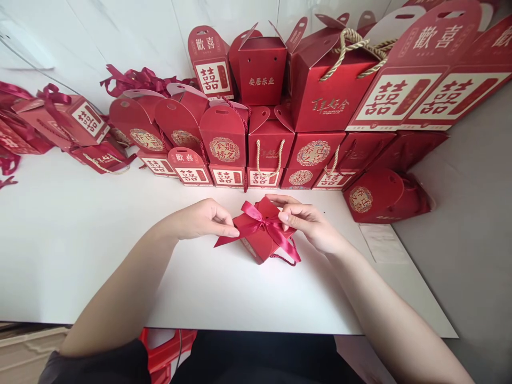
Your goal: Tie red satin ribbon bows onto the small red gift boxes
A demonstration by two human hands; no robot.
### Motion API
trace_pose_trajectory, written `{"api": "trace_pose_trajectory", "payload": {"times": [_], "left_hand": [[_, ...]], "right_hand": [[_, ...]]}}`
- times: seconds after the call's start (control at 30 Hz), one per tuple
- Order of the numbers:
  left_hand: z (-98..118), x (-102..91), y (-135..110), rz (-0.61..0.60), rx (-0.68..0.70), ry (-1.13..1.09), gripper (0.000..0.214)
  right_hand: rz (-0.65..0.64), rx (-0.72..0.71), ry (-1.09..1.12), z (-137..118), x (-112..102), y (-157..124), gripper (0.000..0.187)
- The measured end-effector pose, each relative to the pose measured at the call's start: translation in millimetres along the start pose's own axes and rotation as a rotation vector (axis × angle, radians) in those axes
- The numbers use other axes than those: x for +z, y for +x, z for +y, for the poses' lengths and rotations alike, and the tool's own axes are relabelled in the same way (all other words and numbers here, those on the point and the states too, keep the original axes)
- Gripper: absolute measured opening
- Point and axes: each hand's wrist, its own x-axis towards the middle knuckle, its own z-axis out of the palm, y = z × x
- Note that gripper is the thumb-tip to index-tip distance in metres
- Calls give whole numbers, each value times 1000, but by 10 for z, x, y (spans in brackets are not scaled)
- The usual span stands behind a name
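A small red gift box (256,250) stands on the white table, turned at an angle to me. Across its top lies a ribbon bow (263,221) in shiny crimson, its tails hanging at the front left and front right. My left hand (206,220) pinches the bow's ribbon at the left, thumb against forefinger. On the other side my right hand (310,221) has thumb and forefinger closed on the bow's right part, while its other fingers reach behind the box. A dark red cord handle (285,260) droops from the box's right side.
Stacked red gift boxes (262,74) line the wall behind. One box (384,197) lies near the right wall. Ribboned boxes (72,120) are piled at the left, beside a heap of loose ribbon (138,80). A red plastic stool (168,352) shows below the table's front edge.
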Motion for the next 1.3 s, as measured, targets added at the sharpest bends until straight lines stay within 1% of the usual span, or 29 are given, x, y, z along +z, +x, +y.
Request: {"api": "trace_pose_trajectory", "payload": {"times": [0.27, 0.37, 0.47, 0.57, 0.7, 0.8, 0.93, 0.97, 1.0, 1.03, 1.1, 1.13, 1.17, 1.23, 1.3], "left_hand": [[4, -16, 5, -68, 67, -19, 28], [1, -24, 5, -72, 71, -7, 26], [-13, -28, 2, -93, 71, 14, 22], [-28, -27, 3, -124, 63, 67, 18], [-23, 0, 12, -147, 48, 144, 22], [-1, 19, 7, -135, 50, 173, 25], [31, -31, -52, -180, 26, 248, 29], [37, -51, -66, -150, 27, 258, 30], [42, -66, -72, -79, 45, 253, 32], [46, -69, -66, 34, 78, 232, 34], [52, -28, -11, 311, 193, 148, 34], [53, 18, 35, 421, 266, 106, 32], [54, 81, 88, 495, 341, 74, 29], [56, 234, 198, 538, 486, 80, 22], [59, 387, 281, 542, 554, 120, 16]], "right_hand": [[10, -19, 66, 53, -3, 34, 38], [37, -14, 92, 69, 21, 44, 41], [67, -5, 130, 61, 44, 47, 39], [79, -27, 179, 30, 81, 51, 33], [120, -53, 236, -5, 155, 86, 32], [138, -39, 270, -9, 195, 122, 31], [123, 2, 270, -5, 197, 138, 31], [120, 4, 253, -4, 192, 137, 32], [120, -4, 229, -3, 189, 135, 33], [122, -21, 201, -1, 185, 133, 34], [124, -60, 146, 3, 182, 133, 37], [121, -76, 124, 5, 182, 135, 39], [117, -88, 107, 7, 182, 137, 40], [117, -107, 87, 11, 182, 144, 41], [135, -124, 75, 17, 180, 147, 41]]}}
